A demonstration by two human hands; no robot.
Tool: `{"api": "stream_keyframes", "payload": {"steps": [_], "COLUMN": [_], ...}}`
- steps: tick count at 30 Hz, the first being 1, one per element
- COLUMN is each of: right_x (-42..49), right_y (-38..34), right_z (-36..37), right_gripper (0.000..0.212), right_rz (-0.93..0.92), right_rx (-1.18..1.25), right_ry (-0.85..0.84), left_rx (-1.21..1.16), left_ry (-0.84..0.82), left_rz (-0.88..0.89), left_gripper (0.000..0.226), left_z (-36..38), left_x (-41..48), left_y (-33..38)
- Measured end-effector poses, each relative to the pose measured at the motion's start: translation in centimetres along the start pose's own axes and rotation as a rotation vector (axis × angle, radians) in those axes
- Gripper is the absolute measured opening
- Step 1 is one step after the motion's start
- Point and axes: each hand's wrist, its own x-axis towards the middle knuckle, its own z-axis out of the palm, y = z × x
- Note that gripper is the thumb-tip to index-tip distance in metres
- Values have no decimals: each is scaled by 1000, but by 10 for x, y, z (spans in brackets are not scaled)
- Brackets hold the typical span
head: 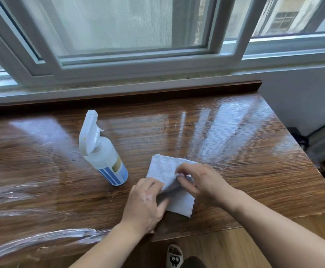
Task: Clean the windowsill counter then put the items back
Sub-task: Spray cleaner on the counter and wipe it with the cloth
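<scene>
head view: both hands, left hand (pixel 145 203) and right hand (pixel 202 183), pinch the cloth (pixel 164 170) beside the spray bottle (pixel 101 149).

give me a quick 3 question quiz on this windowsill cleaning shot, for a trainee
1. True or false: the spray bottle lies on its side on the counter.
2. How many hands hold the cloth? A) none B) one C) two
3. Fill in: seen from the person, the spray bottle stands to the ____ of the cloth.

Key
1. False: it stands upright.
2. C: the left hand and the right hand both pinch it.
3. left
</scene>
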Motion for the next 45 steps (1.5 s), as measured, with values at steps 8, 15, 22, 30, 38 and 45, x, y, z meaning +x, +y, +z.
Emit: {"api": "stream_keyframes", "payload": {"steps": [8, 15, 22, 30, 38, 45], "right_x": [71, 90, 91, 80, 88, 93], "right_y": [18, 43, 41, 39, 62, 60], "right_z": [-22, -22, -42, -99, -41, -22], "right_gripper": [89, 9, 10, 22, 62, 111], "right_rz": [58, 129, 159, 233, 613, 528], "right_rx": [18, 83, 233, 754, 1270, 777], "right_ry": [-482, -417, -391, -263, -158, -447], "left_rx": [-309, -309, -427, -793, -1142, -1033], "left_ry": [165, 151, 199, 168, 222, 131], "left_rz": [-479, -589, -641, -677, -871, -864], "left_gripper": [16, 11, 11, 7, 25, 72], "left_z": [-19, -20, -27, -39, -25, -24], "left_x": [15, 1, 8, 49, 84, 53], "left_y": [9, -4, 2, 23, 28, 18]}}
